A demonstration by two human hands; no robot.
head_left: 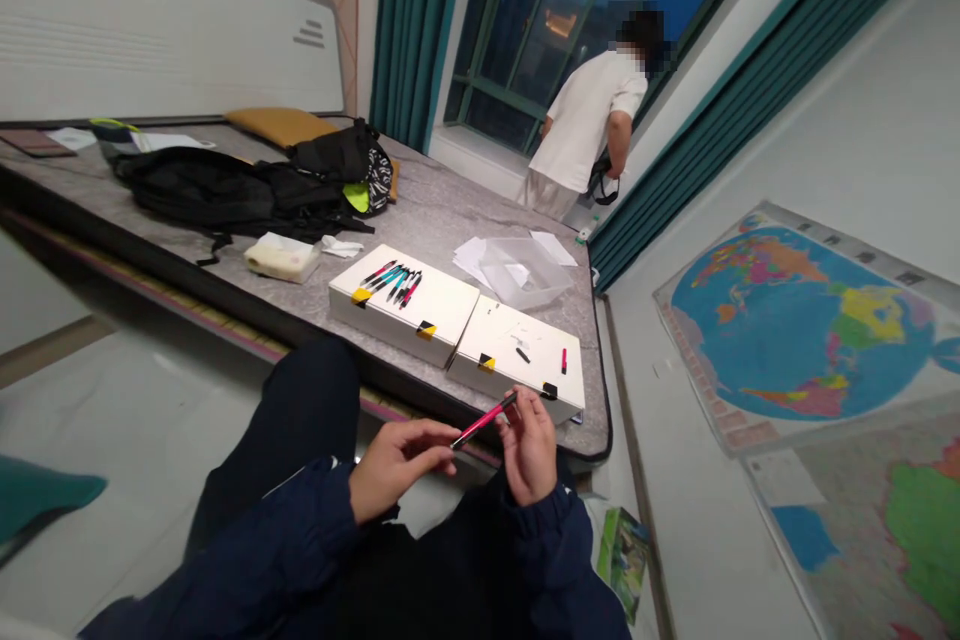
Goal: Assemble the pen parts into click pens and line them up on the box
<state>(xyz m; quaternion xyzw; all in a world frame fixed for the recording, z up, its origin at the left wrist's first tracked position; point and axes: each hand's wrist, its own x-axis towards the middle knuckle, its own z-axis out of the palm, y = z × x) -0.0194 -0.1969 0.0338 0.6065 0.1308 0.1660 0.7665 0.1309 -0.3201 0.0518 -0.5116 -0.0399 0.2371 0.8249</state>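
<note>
A red pen point(482, 423) with dark ends is held slantwise above my lap, between both hands. My left hand point(401, 465) pinches its lower end between thumb and fingers. The upper end is in the fingertips of my right hand point(529, 445), whose palm is partly turned up. Just beyond the hands stands a white box point(495, 332) carrying a small black piece point(523, 355) and a red pen part point(564, 361). On a second white box point(442, 315), left of it, lies a row of several pens point(392, 281) in black, blue and red.
On the grey bed surface point(427, 195) lie a black backpack point(217, 185), a tissue pack point(282, 257) and a clear plastic bin point(521, 270) with papers. A person in a white shirt point(589, 110) stands by the window. A world map point(810, 320) hangs at right.
</note>
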